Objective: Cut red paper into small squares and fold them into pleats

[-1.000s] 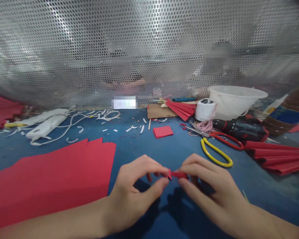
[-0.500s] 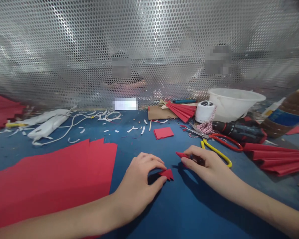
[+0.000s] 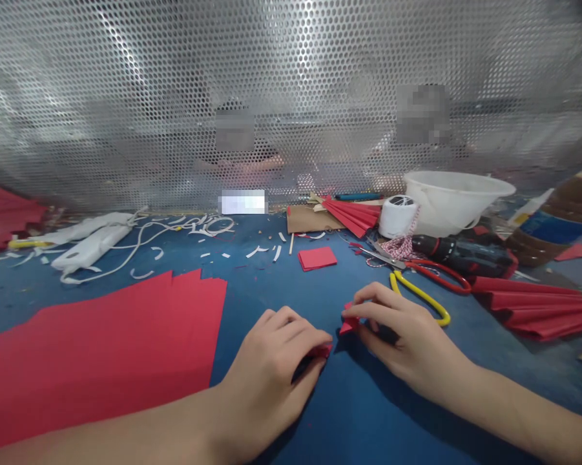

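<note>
My left hand [image 3: 283,365] is closed on a small folded piece of red paper [image 3: 322,351], which shows only in part between fingertips and thumb. Just to the right, my right hand [image 3: 402,329] pinches a second folded red paper piece [image 3: 349,323], a pointed corner of it hanging towards the table. The two pieces are close together but apart. Beyond the hands lies a small stack of red paper rectangles [image 3: 317,258]. Large red sheets [image 3: 106,349] spread out on the left, partly beneath my left forearm.
Yellow-handled pliers [image 3: 424,300] and red-handled scissors [image 3: 438,274] lie beside my right hand, near a black power drill [image 3: 469,254]. Behind stand a string spool [image 3: 397,216], a white bucket [image 3: 458,200] and a bottle [image 3: 557,219]. A white power strip [image 3: 94,245] and paper scraps lie back left.
My left fingers have closed further over their red paper piece, hiding most of it. The right hand's piece has turned, its point now downward instead of leftward.
</note>
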`<control>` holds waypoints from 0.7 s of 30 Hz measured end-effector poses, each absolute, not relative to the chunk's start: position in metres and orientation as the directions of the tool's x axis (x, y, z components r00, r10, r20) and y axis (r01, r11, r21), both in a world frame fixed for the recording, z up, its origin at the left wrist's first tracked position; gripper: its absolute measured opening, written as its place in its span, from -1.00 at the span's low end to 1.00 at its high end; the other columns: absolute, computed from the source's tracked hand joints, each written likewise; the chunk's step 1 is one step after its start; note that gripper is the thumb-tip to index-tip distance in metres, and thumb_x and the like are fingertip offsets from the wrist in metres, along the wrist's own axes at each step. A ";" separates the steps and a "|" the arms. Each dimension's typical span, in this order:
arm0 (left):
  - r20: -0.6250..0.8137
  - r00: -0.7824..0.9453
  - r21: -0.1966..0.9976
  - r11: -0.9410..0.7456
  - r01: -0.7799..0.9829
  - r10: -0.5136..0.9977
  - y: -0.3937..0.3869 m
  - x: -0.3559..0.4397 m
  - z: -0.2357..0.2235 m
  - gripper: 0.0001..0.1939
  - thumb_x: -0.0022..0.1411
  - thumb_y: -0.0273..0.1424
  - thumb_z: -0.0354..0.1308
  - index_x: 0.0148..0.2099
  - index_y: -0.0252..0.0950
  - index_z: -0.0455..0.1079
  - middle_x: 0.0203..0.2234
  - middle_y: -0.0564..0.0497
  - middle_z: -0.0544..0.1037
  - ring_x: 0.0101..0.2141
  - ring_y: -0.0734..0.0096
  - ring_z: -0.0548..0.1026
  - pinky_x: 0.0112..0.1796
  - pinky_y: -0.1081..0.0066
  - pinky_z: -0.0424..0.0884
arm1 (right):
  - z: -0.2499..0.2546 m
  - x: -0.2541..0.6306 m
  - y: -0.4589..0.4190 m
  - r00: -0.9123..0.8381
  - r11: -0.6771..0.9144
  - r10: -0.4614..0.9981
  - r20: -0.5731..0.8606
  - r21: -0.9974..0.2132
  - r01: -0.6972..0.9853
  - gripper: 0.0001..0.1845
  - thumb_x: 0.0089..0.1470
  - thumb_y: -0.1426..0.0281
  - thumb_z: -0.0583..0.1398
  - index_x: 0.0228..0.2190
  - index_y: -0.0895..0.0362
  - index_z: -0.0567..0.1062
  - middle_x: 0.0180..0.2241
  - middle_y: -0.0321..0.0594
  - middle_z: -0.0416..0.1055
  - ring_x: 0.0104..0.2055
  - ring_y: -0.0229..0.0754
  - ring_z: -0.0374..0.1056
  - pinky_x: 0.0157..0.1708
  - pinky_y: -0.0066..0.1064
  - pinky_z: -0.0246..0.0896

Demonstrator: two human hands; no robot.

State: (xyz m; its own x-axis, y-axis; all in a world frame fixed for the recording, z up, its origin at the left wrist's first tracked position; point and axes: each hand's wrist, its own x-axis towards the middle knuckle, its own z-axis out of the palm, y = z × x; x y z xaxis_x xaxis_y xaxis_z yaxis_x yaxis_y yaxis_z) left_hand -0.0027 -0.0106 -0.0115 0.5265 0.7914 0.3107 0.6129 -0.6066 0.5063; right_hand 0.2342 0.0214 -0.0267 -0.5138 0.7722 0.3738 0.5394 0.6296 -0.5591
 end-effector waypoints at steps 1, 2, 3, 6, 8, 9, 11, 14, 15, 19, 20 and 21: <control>0.301 0.516 0.523 -0.591 0.614 0.802 -0.010 -0.002 -0.012 -0.81 0.31 -0.54 0.14 -0.08 -0.21 0.48 -0.26 0.03 0.61 -0.22 0.26 0.45 -0.17 0.23 0.34 | -0.027 0.235 0.021 -0.522 0.635 0.767 0.372 -0.550 0.542 -0.75 0.28 0.49 0.09 -0.13 0.03 0.52 -0.10 -0.13 0.37 -0.40 -0.28 0.33 -0.37 -0.40 0.28; 0.284 0.495 0.550 -0.563 0.617 0.821 -0.008 -0.002 -0.012 -0.82 0.29 -0.54 0.16 -0.10 -0.21 0.48 -0.25 0.03 0.61 -0.22 0.26 0.46 -0.16 0.24 0.35 | -0.027 0.235 0.022 -0.528 0.639 0.764 0.370 -0.543 0.545 -0.75 0.27 0.50 0.10 -0.13 0.03 0.53 -0.10 -0.13 0.38 -0.40 -0.27 0.33 -0.37 -0.40 0.29; 0.264 0.471 0.578 -0.529 0.622 0.842 -0.007 -0.001 -0.012 -0.81 0.26 -0.54 0.18 -0.11 -0.21 0.48 -0.25 0.03 0.60 -0.22 0.26 0.46 -0.15 0.24 0.36 | -0.027 0.235 0.021 -0.532 0.644 0.761 0.372 -0.535 0.547 -0.75 0.27 0.50 0.10 -0.13 0.03 0.53 -0.10 -0.13 0.39 -0.38 -0.26 0.35 -0.35 -0.39 0.31; 0.196 0.423 0.633 -0.444 0.635 0.885 -0.002 0.000 -0.011 -0.80 0.20 -0.55 0.20 -0.14 -0.20 0.49 -0.27 0.05 0.59 -0.23 0.26 0.48 -0.11 0.23 0.38 | -0.026 0.235 0.021 -0.542 0.652 0.754 0.371 -0.520 0.551 -0.73 0.27 0.50 0.09 -0.11 0.03 0.53 -0.09 -0.11 0.40 -0.31 -0.21 0.40 -0.32 -0.37 0.35; 0.173 0.407 0.648 -0.415 0.639 0.897 -0.001 0.000 -0.009 -0.79 0.17 -0.55 0.21 -0.16 -0.19 0.49 -0.29 0.06 0.58 -0.25 0.27 0.48 -0.11 0.22 0.39 | -0.026 0.234 0.020 -0.552 0.659 0.748 0.368 -0.507 0.556 -0.72 0.29 0.49 0.07 -0.08 0.02 0.52 -0.07 -0.10 0.39 -0.23 -0.16 0.42 -0.25 -0.34 0.37; 0.166 0.401 0.656 -0.405 0.638 0.901 -0.001 0.000 -0.008 -0.79 0.17 -0.55 0.21 -0.16 -0.19 0.49 -0.30 0.06 0.57 -0.26 0.28 0.49 -0.12 0.22 0.39 | -0.026 0.235 0.020 -0.560 0.666 0.742 0.368 -0.496 0.557 -0.70 0.29 0.49 0.07 -0.07 0.02 0.51 -0.05 -0.09 0.38 -0.18 -0.14 0.42 -0.20 -0.31 0.38; 0.152 0.395 0.671 -0.388 0.631 0.906 -0.002 0.000 -0.007 -0.79 0.16 -0.54 0.21 -0.16 -0.19 0.50 -0.29 0.06 0.57 -0.26 0.29 0.50 -0.13 0.23 0.40 | -0.027 0.235 0.020 -0.577 0.685 0.726 0.373 -0.472 0.556 -0.68 0.30 0.51 0.05 -0.04 0.01 0.50 -0.01 -0.08 0.36 -0.07 -0.09 0.39 -0.10 -0.26 0.38; 0.139 0.390 0.685 -0.372 0.626 0.910 -0.003 0.000 -0.006 -0.79 0.17 -0.53 0.21 -0.15 -0.19 0.50 -0.29 0.06 0.57 -0.25 0.28 0.51 -0.14 0.23 0.40 | -0.028 0.235 0.021 -0.598 0.708 0.703 0.383 -0.457 0.539 -0.67 0.31 0.54 0.03 -0.03 0.03 0.49 0.01 -0.08 0.35 0.01 -0.08 0.35 -0.02 -0.22 0.35; 0.136 0.388 0.686 -0.369 0.626 0.912 -0.003 0.000 -0.006 -0.80 0.17 -0.53 0.21 -0.15 -0.19 0.50 -0.29 0.05 0.57 -0.25 0.28 0.51 -0.15 0.23 0.40 | -0.028 0.235 0.022 -0.602 0.710 0.701 0.383 -0.460 0.534 -0.67 0.31 0.54 0.03 -0.04 0.04 0.49 0.01 -0.07 0.35 0.01 -0.08 0.34 -0.01 -0.21 0.35; 0.127 0.384 0.696 -0.358 0.623 0.915 -0.002 0.000 -0.008 -0.80 0.17 -0.53 0.22 -0.15 -0.19 0.51 -0.29 0.04 0.57 -0.26 0.29 0.51 -0.16 0.24 0.39 | -0.026 0.235 0.022 -0.601 0.705 0.703 0.380 -0.487 0.516 -0.69 0.30 0.55 0.04 -0.07 0.06 0.49 -0.02 -0.08 0.38 0.01 -0.08 0.33 -0.01 -0.21 0.34; 0.125 0.385 0.698 -0.357 0.620 0.914 -0.001 0.000 -0.008 -0.80 0.17 -0.53 0.22 -0.15 -0.20 0.51 -0.30 0.04 0.57 -0.26 0.29 0.50 -0.17 0.25 0.39 | -0.026 0.235 0.022 -0.599 0.702 0.705 0.380 -0.498 0.509 -0.70 0.31 0.55 0.04 -0.08 0.06 0.50 -0.02 -0.09 0.39 0.01 -0.08 0.33 -0.01 -0.22 0.33; 0.123 0.387 0.701 -0.356 0.617 0.914 -0.001 0.000 -0.008 -0.80 0.18 -0.53 0.21 -0.15 -0.20 0.51 -0.31 0.05 0.57 -0.27 0.30 0.50 -0.17 0.25 0.39 | -0.025 0.235 0.022 -0.595 0.697 0.708 0.380 -0.512 0.502 -0.70 0.31 0.55 0.04 -0.08 0.06 0.50 -0.03 -0.09 0.39 0.01 -0.09 0.33 -0.01 -0.23 0.33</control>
